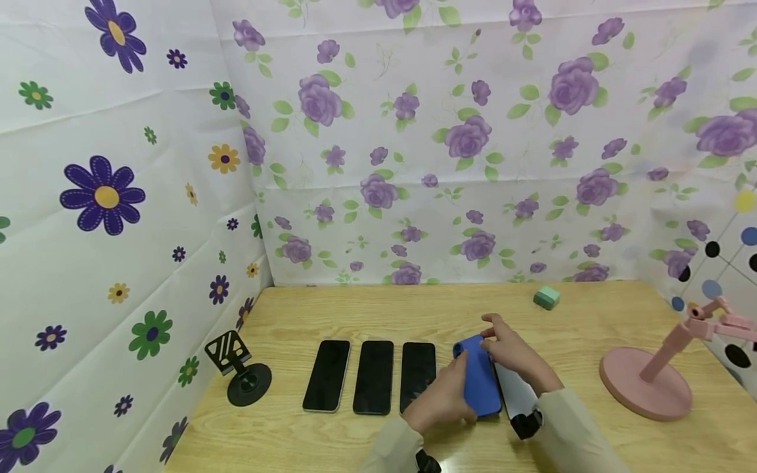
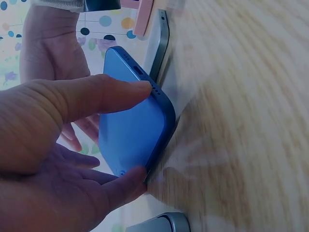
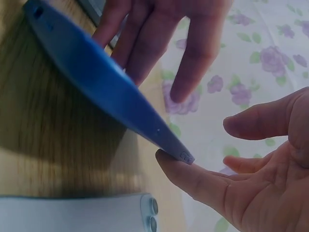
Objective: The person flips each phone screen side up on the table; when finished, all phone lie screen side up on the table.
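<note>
A blue phone point(image 1: 480, 384), back side up, is between my two hands and tilted off the wooden table in the wrist views. My left hand point(image 1: 445, 397) holds it, thumb along the bottom edge by the charging port and index fingertip at the long left edge. The fingers of my right hand point(image 1: 516, 355) are extended, with one fingertip touching the camera end of the blue phone point(image 3: 96, 72); the right thumb stands apart from it. Just right of the blue phone lies a white phone point(image 1: 516, 392), partly hidden under the right wrist.
Three black-screened phones point(image 1: 374, 378) lie in a row to the left. A black folding phone stand point(image 1: 248, 384) is at the far left, a pink stand point(image 1: 647, 384) at the right. A small green block point(image 1: 547, 297) sits near the back edge, before a flowered cloth point(image 1: 414, 164).
</note>
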`<state>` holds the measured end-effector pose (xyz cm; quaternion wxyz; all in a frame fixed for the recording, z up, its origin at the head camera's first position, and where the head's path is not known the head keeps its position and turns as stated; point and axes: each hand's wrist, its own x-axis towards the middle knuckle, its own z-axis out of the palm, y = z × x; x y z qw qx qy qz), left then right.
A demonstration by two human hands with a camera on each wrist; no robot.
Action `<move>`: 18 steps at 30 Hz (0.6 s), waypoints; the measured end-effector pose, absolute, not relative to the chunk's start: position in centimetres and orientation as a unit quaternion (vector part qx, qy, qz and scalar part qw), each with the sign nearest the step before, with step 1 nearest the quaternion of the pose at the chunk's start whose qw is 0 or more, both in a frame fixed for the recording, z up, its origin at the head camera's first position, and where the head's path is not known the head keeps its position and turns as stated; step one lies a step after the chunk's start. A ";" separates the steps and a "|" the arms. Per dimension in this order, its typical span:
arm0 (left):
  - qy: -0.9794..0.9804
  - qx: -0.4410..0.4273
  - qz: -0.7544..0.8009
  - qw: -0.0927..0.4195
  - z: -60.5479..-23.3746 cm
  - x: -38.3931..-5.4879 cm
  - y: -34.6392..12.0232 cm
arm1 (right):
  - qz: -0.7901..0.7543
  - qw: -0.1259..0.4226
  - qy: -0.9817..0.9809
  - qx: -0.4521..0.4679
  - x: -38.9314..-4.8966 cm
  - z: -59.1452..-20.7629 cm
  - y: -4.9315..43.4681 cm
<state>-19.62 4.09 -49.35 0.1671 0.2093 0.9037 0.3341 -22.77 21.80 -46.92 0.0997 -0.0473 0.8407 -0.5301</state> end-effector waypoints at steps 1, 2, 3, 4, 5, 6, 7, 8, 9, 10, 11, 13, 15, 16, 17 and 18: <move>0.902 0.209 0.337 0.171 -49.3 -19.6 4.1 | -0.533 0.101 0.839 -0.047 -22.7 -46.8 21.8; 0.900 0.210 0.339 0.175 -49.3 -19.7 4.1 | -0.537 0.103 0.836 -0.047 -22.6 -46.8 21.9; 0.898 0.212 0.343 0.179 -49.3 -19.7 4.1 | -0.539 0.105 0.834 -0.047 -22.5 -46.7 21.9; 0.895 0.214 0.347 0.182 -49.3 -19.8 4.1 | -0.542 0.106 0.832 -0.048 -22.5 -46.7 21.9; 0.892 0.216 0.350 0.184 -49.3 -19.9 4.1 | -0.546 0.107 0.829 -0.050 -22.4 -46.6 21.9; 0.889 0.219 0.356 0.188 -49.2 -19.9 4.0 | -0.548 0.108 0.828 -0.051 -22.3 -46.6 22.0; 0.884 0.221 0.364 0.191 -49.2 -19.9 4.0 | -0.549 0.107 0.828 -0.054 -22.3 -46.5 22.0; 0.879 0.223 0.373 0.194 -49.2 -20.0 3.9 | -0.549 0.106 0.827 -0.056 -22.2 -46.5 22.0; 0.874 0.224 0.383 0.198 -49.2 -20.0 3.9 | -0.550 0.106 0.826 -0.057 -22.1 -46.4 22.0; 0.868 0.223 0.395 0.203 -49.3 -20.0 3.8 | -0.551 0.105 0.826 -0.058 -22.1 -46.4 22.0; 0.861 0.222 0.409 0.208 -49.3 -20.0 3.8 | -0.553 0.103 0.825 -0.059 -22.0 -46.4 22.0; 0.849 0.216 0.431 0.216 -49.3 -20.1 3.8 | -0.554 0.102 0.824 -0.061 -21.9 -46.5 22.1; 0.845 0.207 0.442 0.220 -49.2 -20.1 3.8 | -0.557 0.101 0.822 -0.060 -21.8 -46.5 22.1; 0.843 0.202 0.446 0.222 -49.2 -20.1 3.9 | -0.558 0.100 0.821 -0.061 -21.8 -46.5 22.1; 0.844 0.198 0.447 0.222 -49.2 -20.1 3.9 | -0.561 0.100 0.820 -0.061 -21.7 -46.4 22.1; 0.845 0.195 0.446 0.222 -49.2 -20.1 4.0 | -0.562 0.099 0.819 -0.061 -21.6 -46.4 22.0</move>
